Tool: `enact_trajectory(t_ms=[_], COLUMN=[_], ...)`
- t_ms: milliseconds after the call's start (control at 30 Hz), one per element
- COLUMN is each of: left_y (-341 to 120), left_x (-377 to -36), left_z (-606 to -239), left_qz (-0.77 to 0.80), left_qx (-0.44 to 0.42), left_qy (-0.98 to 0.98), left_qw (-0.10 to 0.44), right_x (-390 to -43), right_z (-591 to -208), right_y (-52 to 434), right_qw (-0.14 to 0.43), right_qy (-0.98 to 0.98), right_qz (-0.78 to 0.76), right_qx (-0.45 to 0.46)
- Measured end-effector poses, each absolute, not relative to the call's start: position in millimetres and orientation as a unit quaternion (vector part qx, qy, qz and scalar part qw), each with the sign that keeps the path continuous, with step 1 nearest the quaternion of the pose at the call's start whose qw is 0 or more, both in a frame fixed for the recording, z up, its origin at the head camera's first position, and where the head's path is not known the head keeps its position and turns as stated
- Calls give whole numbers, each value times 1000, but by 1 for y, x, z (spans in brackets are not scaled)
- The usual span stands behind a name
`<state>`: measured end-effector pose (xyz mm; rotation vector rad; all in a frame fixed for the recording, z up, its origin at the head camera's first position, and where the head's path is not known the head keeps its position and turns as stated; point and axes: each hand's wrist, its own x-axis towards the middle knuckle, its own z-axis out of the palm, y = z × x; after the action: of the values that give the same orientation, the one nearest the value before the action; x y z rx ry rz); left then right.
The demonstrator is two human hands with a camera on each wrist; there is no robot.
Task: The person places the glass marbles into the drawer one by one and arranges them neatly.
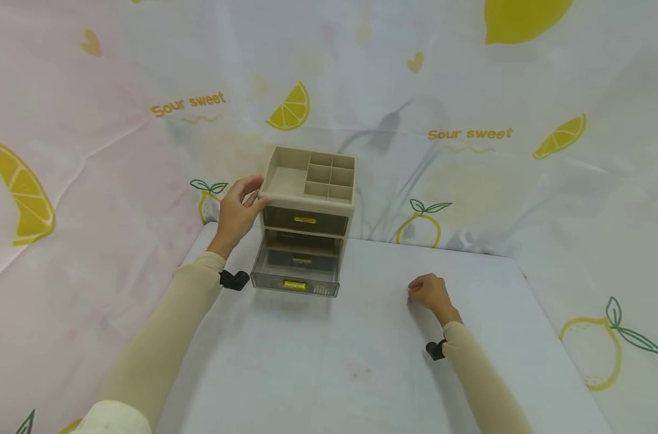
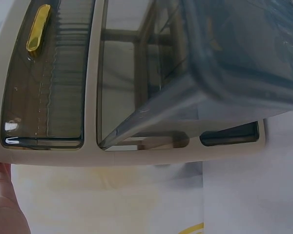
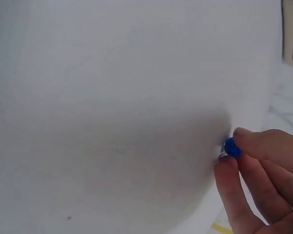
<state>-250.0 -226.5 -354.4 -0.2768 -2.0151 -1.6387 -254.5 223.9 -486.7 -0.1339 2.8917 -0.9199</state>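
A beige desktop drawer organizer (image 1: 309, 201) stands toward the back of the table, with dark see-through drawers and gold handles. Its middle drawer (image 1: 295, 282) is pulled out; the top drawer (image 2: 49, 92) is closed. My left hand (image 1: 239, 212) grips the organizer's upper left corner, thumb at the front and fingers along the side. To the right, just over the table, my right hand (image 3: 263, 180) pinches a small blue round-ended thing (image 3: 232, 146) between thumb and fingers. A clear part shows beside the blue; its kind cannot be made out.
The organizer's open top has one large and several small compartments (image 1: 330, 175). The white table (image 1: 329, 361) reaches back to a lemon-printed cloth (image 1: 361, 72) hanging behind and at both sides. Black camera mounts (image 1: 234, 279) sit on both wrists.
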Motion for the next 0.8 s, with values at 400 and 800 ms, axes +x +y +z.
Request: enact_trajectory(t_ms=[400, 800], left_y=[-236, -233], left_x=[-269, -262], left_z=[-374, -368], left_qz=[-604, -607], left_qx=[-108, -111], left_qy=[-741, -739], left_qw=[271, 270], right_x=[-256, -256], right_z=[-489, -468], right_y=[224, 200], right_qw=[54, 34], right_qy=[949, 932], right_qz=[-308, -354], right_qx=[-34, -77])
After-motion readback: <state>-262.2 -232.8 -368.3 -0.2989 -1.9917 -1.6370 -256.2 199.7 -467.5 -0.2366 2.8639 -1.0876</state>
